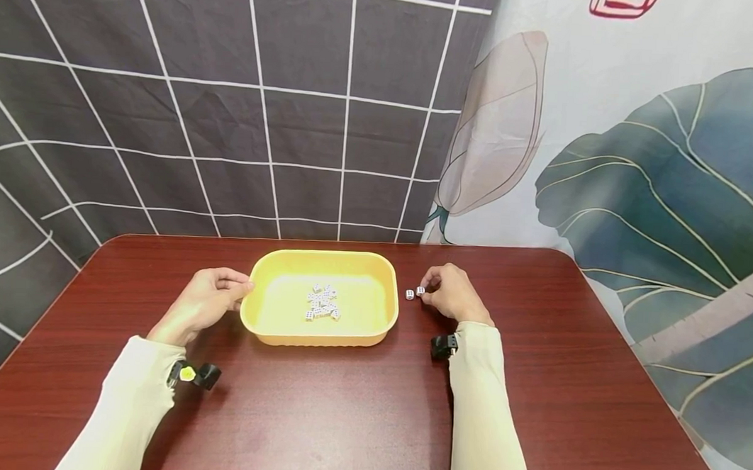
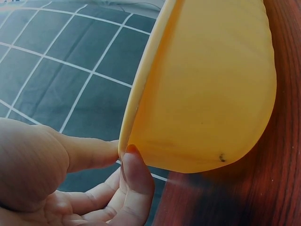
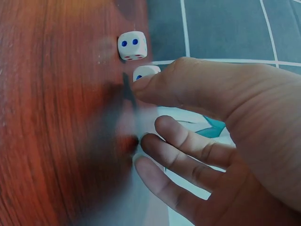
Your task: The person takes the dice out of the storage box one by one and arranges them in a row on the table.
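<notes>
A yellow plastic tray (image 1: pixel 317 338) stands on the table with a loose cluster of white dice (image 1: pixel 323 303) inside. At its left end, my left hand (image 1: pixel 210 297) pinches the rim between thumb (image 2: pixel 96 153) and index finger. To the right of the tray, my right hand (image 1: pixel 453 294) holds a white die (image 3: pixel 145 72) at the tips of its thumb and index finger; the thumb covers part of it, and the index finger is hidden in the right wrist view. Another die (image 3: pixel 132 45) with two blue pips facing the camera lies just left of the held one.
The dark red wooden table (image 1: pixel 316 416) reaches back to a grey cloth with white grid lines (image 1: pixel 305 132). A leaf-patterned curtain (image 1: pixel 648 171) hangs at the right. Small black cameras (image 1: pixel 442 347) are strapped to both wrists.
</notes>
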